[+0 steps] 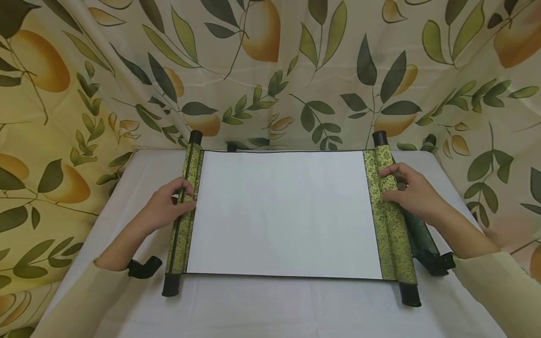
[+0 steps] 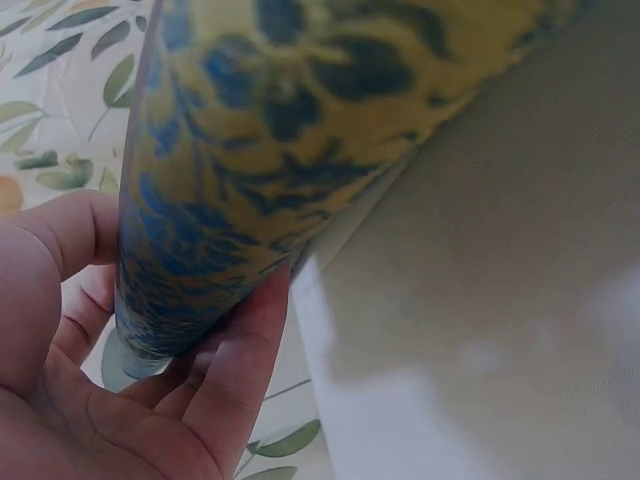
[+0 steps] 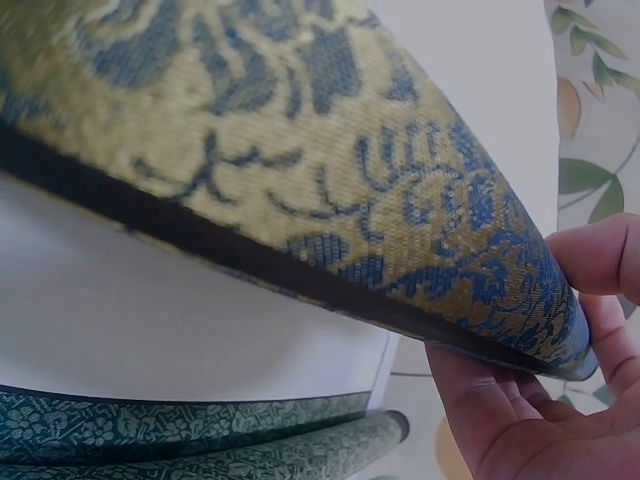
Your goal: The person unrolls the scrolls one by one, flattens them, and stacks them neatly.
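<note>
A scroll lies spread sideways, its blank white sheet (image 1: 283,213) bordered by yellow-green brocade with dark patterning. Black knobs cap the rolled ends. At the left roll (image 1: 184,234), my left hand (image 1: 162,209) holds the brocade between thumb and fingers near mid-length. The left wrist view shows these fingers (image 2: 245,370) curved round the brocade roll (image 2: 230,190). My right hand (image 1: 416,190) grips the right roll (image 1: 395,220), thumb and fingers on opposite sides in the right wrist view. Part of the brocade fills that view, hiding some of the sheet.
Beside the right roll lies a dark green patterned scroll (image 1: 422,239), partly hidden under my right forearm. A white cloth (image 1: 270,310) covers the table. Leaf-and-fruit printed fabric (image 1: 270,103) hangs behind and at both sides. Black straps (image 1: 145,267) circle both wrists.
</note>
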`<state>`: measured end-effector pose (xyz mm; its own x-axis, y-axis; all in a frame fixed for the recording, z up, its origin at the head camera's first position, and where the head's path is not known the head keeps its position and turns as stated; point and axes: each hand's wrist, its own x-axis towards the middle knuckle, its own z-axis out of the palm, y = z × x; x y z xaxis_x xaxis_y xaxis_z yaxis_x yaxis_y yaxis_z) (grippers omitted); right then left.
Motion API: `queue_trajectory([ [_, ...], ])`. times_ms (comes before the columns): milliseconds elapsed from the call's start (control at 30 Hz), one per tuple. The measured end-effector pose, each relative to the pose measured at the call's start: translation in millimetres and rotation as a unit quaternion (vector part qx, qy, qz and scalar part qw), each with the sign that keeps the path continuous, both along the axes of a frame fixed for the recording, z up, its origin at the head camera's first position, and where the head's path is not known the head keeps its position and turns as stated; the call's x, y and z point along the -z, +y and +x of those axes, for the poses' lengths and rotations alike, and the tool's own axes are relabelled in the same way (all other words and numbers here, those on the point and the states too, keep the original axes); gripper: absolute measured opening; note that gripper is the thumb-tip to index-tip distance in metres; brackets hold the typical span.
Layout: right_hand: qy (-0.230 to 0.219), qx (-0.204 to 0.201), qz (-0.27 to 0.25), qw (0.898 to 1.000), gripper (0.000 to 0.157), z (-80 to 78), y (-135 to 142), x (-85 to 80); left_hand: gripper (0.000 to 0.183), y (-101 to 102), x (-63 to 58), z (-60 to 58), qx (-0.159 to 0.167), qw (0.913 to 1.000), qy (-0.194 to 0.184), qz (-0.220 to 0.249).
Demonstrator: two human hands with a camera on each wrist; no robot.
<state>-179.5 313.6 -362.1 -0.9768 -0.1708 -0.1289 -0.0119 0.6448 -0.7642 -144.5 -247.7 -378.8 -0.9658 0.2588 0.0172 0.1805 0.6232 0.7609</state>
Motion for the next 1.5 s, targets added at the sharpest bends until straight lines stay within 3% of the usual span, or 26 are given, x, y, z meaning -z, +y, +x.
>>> queue_trajectory([
  [333, -0.007, 0.0, 0.004, 1.0, 0.051, 2.6, 2, 2.6, 0.014, -3, 2.5, 1.7, -0.003, 1.0, 0.002, -0.005],
  [933, 0.017, -0.01, 0.004, 1.0, 0.047, 6.1, -4, 4.0, 0.026, -14, 2.5, 2.9, -0.017, 0.9995, -0.009, -0.026],
  [1167, 0.009, -0.04, 0.023, 0.999, 0.048, 4.0, -5, 12.0, 0.025, -20, 2.9, 1.0, -0.008, 0.9981, -0.042, -0.045],
  [1500, -0.014, -0.069, 0.054, 0.996, 0.049, -7.9, -11, 17.1, 0.026, -30, 10.8, -17.2, 0.001, 0.9947, -0.095, -0.04],
])
